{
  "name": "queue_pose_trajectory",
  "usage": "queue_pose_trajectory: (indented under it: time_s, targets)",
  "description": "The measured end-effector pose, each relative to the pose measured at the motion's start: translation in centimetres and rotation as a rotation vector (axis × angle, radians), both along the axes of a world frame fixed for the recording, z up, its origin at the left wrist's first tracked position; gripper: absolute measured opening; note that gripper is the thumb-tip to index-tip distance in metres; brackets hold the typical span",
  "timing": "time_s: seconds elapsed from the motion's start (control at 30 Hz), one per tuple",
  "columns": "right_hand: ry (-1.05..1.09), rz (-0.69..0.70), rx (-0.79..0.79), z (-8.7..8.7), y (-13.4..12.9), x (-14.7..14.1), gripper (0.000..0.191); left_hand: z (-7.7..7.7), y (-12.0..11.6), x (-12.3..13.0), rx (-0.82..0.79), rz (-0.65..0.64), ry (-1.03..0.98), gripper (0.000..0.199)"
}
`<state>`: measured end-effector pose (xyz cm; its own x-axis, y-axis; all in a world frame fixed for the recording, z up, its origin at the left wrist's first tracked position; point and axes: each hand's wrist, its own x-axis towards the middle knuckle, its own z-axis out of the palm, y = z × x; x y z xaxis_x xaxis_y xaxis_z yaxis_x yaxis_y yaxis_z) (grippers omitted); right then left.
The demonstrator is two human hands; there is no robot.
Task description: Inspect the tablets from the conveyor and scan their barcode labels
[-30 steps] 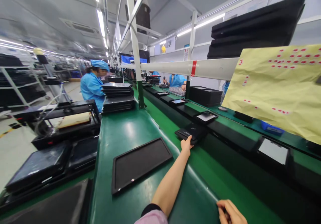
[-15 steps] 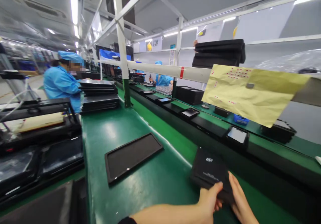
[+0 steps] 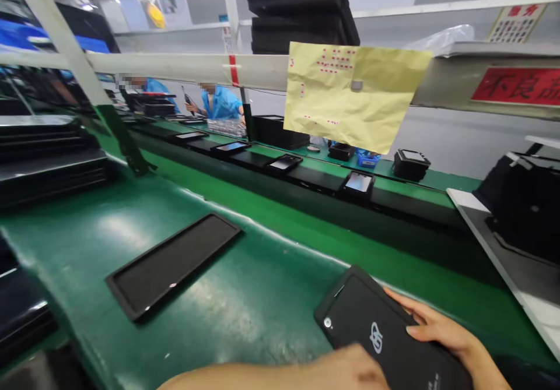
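Black device (image 3: 396,343) in right hand (image 3: 450,334), back face up

Device: flat slab, matte black, rounded corners; ringed lens at one corner, slot near the short edge, pale logo mid-back. Tray (image 3: 175,266): shallow black rectangle, raised rim, smooth floor, two light specks on its near rim; lies on the glossy green bench (image 3: 245,302).

Surroundings: green belt (image 3: 280,221) beyond the bench lip; black strip past it, carrying a row of screens (image 3: 359,182). Black stack (image 3: 48,157) at left. Wrinkled yellow sheet (image 3: 350,98), red-marked, hangs on the white rail (image 3: 175,66); sheet, rail and slanted post (image 3: 65,46) block parts of the far side. Black cases (image 3: 301,17) above. Two people (image 3: 223,103) in blue beyond.

Axis: device is over the bench's near right, by the lip; long axis runs far left to near right, lens end far left. Contact with bench: cannot tell.

Grip: right hand clamped on the device's far long edge, thumb on the back. Left hand (image 3: 350,368) blurred, covering part of the near long edge; its finger closure cannot be told
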<state>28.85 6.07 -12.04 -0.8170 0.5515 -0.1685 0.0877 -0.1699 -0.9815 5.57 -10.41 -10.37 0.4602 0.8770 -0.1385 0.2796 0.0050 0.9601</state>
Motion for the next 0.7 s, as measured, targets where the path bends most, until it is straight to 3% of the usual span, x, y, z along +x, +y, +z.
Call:
queue_pose_trajectory:
  time_s: [0.13, 0.2, 0.27, 0.37, 0.43, 0.7]
  targets:
    - [-0.298, -0.016, 0.434, 0.8, 0.4, -0.8, 0.052, 0.5, 2.9, -2.5, 0.322, 0.046, 0.598, 0.099]
    - [-0.423, -0.097, 0.683, 0.4, 0.1, -2.0, 0.051, -0.7, 3.8, -3.0, 0.392, 0.085, 0.758, 0.111]
    - [-0.486, -0.177, 0.84, -0.3, -0.5, -3.3, 0.055, -2.6, 4.1, -3.2, 0.469, 0.143, 0.793, 0.115]
    - [-0.538, -0.217, 0.904, -1.0, -1.0, -4.4, 0.06, -5.1, 4.1, -3.4, 0.604, 0.254, 0.834, 0.113]
    - [-0.535, -0.199, 0.91, -0.9, -1.2, -4.7, 0.058, -5.6, 4.1, -3.4, 0.65, 0.278, 0.879, 0.109]
    - [-0.586, -0.185, 0.89, 1.5, -1.7, -5.0, 0.026, -3.5, 3.2, -2.3, 0.787, 0.299, 1.004, 0.117]
